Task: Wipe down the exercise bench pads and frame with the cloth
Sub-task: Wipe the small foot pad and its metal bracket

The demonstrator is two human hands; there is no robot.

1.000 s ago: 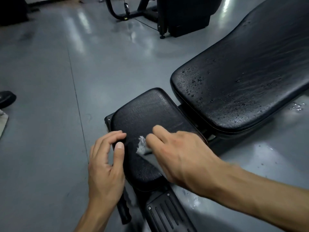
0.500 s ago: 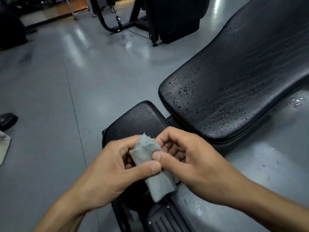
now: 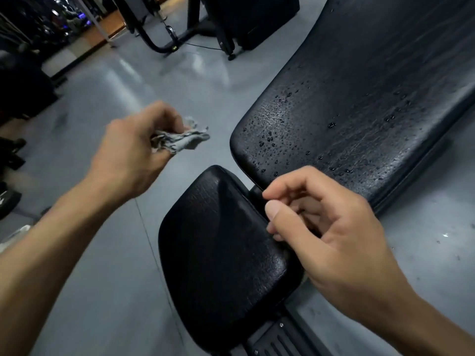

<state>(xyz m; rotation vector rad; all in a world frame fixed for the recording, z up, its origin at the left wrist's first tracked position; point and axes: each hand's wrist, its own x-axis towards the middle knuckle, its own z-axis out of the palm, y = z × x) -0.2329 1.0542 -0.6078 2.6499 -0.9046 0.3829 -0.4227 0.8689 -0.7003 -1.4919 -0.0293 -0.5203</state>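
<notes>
The black seat pad (image 3: 218, 258) lies at the bottom centre. Beyond it the long black back pad (image 3: 359, 98) runs up to the right, with water droplets on its near end. A crumpled grey cloth (image 3: 180, 141) is pinched in my left hand (image 3: 133, 152), which hovers over the floor to the left of the back pad. My right hand (image 3: 326, 240) floats above the right edge of the seat pad, its fingers loosely curled and holding nothing. The bench frame foot (image 3: 277, 337) shows at the bottom edge.
Grey glossy floor (image 3: 108, 265) surrounds the bench, with wet spots at the right (image 3: 444, 235). A black machine base (image 3: 244, 19) and curved frame tubes (image 3: 154, 39) stand at the back. Dark items (image 3: 10, 196) lie at the left edge.
Both hands held the cloth together over the seat pad; now my left hand alone has carried it up and left, and my right hand has let go. The view has tilted up.
</notes>
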